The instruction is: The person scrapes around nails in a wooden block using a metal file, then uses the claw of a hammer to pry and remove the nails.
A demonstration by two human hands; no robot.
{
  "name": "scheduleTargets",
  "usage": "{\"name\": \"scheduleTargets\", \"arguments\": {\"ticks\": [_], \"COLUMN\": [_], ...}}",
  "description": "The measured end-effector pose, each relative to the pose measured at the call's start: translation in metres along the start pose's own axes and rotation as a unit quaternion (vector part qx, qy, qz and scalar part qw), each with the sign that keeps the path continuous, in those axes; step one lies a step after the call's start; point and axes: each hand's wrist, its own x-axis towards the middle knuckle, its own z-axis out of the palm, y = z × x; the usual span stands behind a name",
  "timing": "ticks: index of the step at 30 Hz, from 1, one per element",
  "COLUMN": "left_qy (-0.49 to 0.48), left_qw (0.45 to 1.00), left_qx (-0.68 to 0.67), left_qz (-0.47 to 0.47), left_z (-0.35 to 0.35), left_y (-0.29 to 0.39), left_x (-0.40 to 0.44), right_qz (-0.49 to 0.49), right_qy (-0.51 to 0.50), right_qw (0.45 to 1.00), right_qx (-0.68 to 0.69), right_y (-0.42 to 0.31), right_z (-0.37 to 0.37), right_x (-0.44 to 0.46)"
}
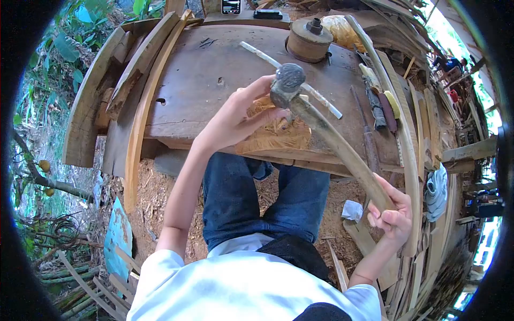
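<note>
Your right hand is wrapped round the handle end of the hammer, which slants up and across above the desk. Your left hand curves beside the hammer's head, which hides some fingertips, so I can't tell what it grasps. Below lies the carved wood; a white stick shows behind the head.

We wear a white shirt whose short sleeves end above the elbows, blue denim jeans, and black mesh-textured fabric at the waist; a dark, rounded patch shows lower down.
</note>
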Motion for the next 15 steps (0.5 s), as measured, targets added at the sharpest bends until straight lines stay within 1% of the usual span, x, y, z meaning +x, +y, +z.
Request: {"name": "scheduleTargets", "arguments": {"ticks": [2,3,4,5,6,7,9,10,11,12,13,14,15], "left_qy": [-0.009,0.012,0.033,0.032,0.049,0.065,0.084,0.102,0.103,0.104,0.104,0.102,0.098], "left_qw": [1.000,1.000,0.999,0.999,0.999,0.997,0.995,0.992,0.992,0.994,0.992,0.992,0.990], "left_qx": [-0.018,-0.018,-0.017,-0.018,-0.018,-0.018,-0.029,-0.039,-0.038,0.017,0.072,0.071,0.102], "left_qz": [-0.001,0.007,0.014,0.014,-0.007,-0.028,-0.043,-0.058,-0.057,-0.042,-0.028,-0.027,-0.022], "left_z": [0.000,0.001,0.002,0.003,0.004,0.005,0.008,0.009,0.009,0.008,0.009,0.008,0.007], "left_y": [0.000,0.002,0.003,0.005,0.006,0.008,0.004,0.003,0.002,0.002,0.003,0.006,0.011], "left_x": [0.000,-0.001,-0.002,-0.005,-0.007,-0.009,-0.015,-0.017,-0.019,-0.021,-0.022,-0.023,-0.021], "right_qz": [0.001,0.001,-0.048,-0.077,-0.103,-0.104,-0.166,-0.186,-0.187,-0.216,-0.215,-0.214,-0.215], "right_qy": [-0.053,-0.052,0.027,0.002,-0.025,-0.024,-0.044,-0.117,-0.118,0.007,-0.002,-0.011,-0.010], "right_qw": [0.995,0.995,0.998,0.997,0.992,0.992,0.974,0.961,0.961,0.963,0.961,0.959,0.959], "right_qx": [-0.087,-0.086,-0.018,0.021,0.061,0.061,0.148,0.167,0.168,0.160,0.172,0.184,0.185], "right_y": [-0.008,-0.008,-0.006,-0.006,-0.007,-0.003,0.002,0.006,0.017,0.029,0.034,0.039,0.039], "right_z": [-0.008,-0.003,0.008,-0.003,-0.011,-0.015,-0.018,-0.022,-0.019,-0.003,-0.002,-0.001,0.003], "right_x": [0.007,0.011,0.016,0.020,0.025,0.030,0.042,0.052,0.058,0.066,0.071,0.077,0.085]}}
